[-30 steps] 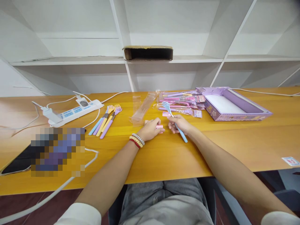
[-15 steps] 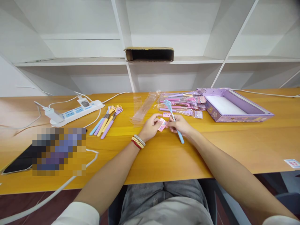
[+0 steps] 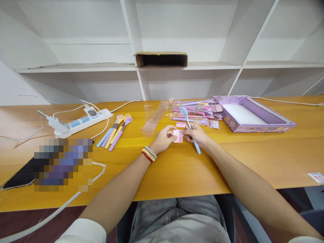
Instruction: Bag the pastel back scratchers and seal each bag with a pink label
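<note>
Between my two hands is a small pink printed card point(image 3: 178, 136). My left hand point(image 3: 164, 138) pinches its left edge between thumb and fingers. My right hand point(image 3: 195, 134) is closed around a light blue, claw-headed stick point(image 3: 196, 145), its head pointing up and away from me; the right fingertips also touch the card's right edge. Another pink card point(image 3: 180, 124) lies on the table just beyond. Clear plastic sleeves point(image 3: 156, 118) rest behind my left hand. Several bagged claw sticks point(image 3: 194, 111) are piled behind my right hand.
Several loose claw sticks point(image 3: 115, 132) lie at the left, near a white power strip point(image 3: 83, 122) with cables. An open purple box point(image 3: 258, 127) sits at the back right. A cardboard box point(image 3: 162, 60) stands on the white shelf. A black device point(image 3: 20, 173) lies at the far left.
The small card has turned from tilted to nearly level and shifted slightly right. My right hand and the blue stick have also moved a little to the right.
</note>
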Motion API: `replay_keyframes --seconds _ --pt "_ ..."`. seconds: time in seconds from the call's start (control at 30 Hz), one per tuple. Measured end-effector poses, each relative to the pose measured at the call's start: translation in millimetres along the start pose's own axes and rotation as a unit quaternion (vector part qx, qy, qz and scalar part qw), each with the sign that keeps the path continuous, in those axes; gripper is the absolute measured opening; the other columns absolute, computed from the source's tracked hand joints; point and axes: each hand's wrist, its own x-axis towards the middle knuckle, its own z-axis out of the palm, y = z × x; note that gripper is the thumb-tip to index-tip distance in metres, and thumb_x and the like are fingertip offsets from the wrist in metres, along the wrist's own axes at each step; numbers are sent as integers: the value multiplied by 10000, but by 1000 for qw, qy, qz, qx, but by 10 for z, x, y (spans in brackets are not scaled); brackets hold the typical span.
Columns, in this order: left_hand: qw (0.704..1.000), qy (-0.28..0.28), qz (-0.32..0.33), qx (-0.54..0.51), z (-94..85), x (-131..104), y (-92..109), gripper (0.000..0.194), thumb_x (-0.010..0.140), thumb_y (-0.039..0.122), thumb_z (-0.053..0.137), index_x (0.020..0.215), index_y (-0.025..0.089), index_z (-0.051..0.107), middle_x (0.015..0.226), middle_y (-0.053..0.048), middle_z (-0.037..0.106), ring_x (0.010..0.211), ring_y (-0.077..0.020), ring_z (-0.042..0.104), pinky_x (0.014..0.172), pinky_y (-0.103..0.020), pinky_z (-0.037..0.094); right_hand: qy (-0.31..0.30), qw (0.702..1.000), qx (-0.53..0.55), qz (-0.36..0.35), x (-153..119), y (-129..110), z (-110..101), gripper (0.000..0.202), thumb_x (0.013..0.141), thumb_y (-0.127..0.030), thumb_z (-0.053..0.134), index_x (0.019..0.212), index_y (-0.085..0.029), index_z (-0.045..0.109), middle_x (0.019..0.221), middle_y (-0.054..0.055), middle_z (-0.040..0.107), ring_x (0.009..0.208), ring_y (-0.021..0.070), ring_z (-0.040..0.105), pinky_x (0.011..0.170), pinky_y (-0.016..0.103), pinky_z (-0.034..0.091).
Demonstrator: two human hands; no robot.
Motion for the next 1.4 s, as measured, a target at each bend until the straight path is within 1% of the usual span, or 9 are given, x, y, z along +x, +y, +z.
replay_keyframes --seconds 0.2,0.33,0.63,0.73,0.83,0.9,0.97,1.23,1.4 --pt "999 24 16 32 4 15 -56 306 794 268 492 1083 171 463 696 10 584 646 -111 540 611 -229 403 -21 999 -27 21 28 45 -31 337 602 -235 644 615 -206 308 535 -13 599 297 54 392 278 170 219" --pt "992 55 16 114 -3 16 -63 226 801 287 481 994 168 489 709 -2 616 624 -117 542 587 -237 395 -18 998 -55 40 47 67 -52 312 606 -252 644 624 -201 336 567 4 622 304 53 397 274 167 221" --pt "930 107 23 351 -31 -10 -39 281 841 340 427 1053 188 532 615 5 581 588 -143 529 549 -255 336 25 982 -186 34 53 6 -84 144 665 -287 569 699 -186 472 531 -31 558 329 57 372 317 190 259" --pt "913 86 9 399 -40 -13 -20 293 867 386 375 936 199 589 732 -33 631 671 -159 563 591 -265 354 97 936 -338 2 62 -77 -158 98 666 -256 538 629 -173 502 501 -29 524 398 72 424 401 197 307" --pt "901 42 13 432 -25 -22 11 383 892 421 292 904 207 610 846 -52 639 794 -178 578 680 -282 383 173 854 -489 -33 65 -140 -236 80 658 -241 541 621 -170 540 536 -12 545 521 103 486 487 208 318" --pt "889 10 20 457 -8 -36 33 408 890 448 274 949 225 610 910 -51 619 849 -185 570 716 -293 392 188 820 -540 -27 64 -148 -267 93 662 -263 551 657 -171 566 568 -1 565 562 119 496 506 217 310" --pt "876 -16 24 482 5 -55 50 410 876 478 287 1026 249 592 963 -46 588 874 -188 562 727 -301 400 182 807 -562 -3 62 -132 -280 141 661 -300 566 706 -168 586 599 14 584 578 130 504 512 223 313" --pt "836 -50 8 546 48 -91 81 467 846 531 307 1170 267 517 987 -58 530 906 -213 555 737 -326 423 148 805 -575 5 51 -71 -246 224 717 -367 511 737 -165 605 659 40 612 596 141 507 534 228 319" --pt "866 2 8 501 78 -100 87 495 851 518 318 1262 257 407 1029 -64 553 916 -219 559 739 -331 422 104 839 -532 -50 26 -115 -208 340 796 -251 325 664 -167 627 703 53 625 702 155 524 620 236 333"
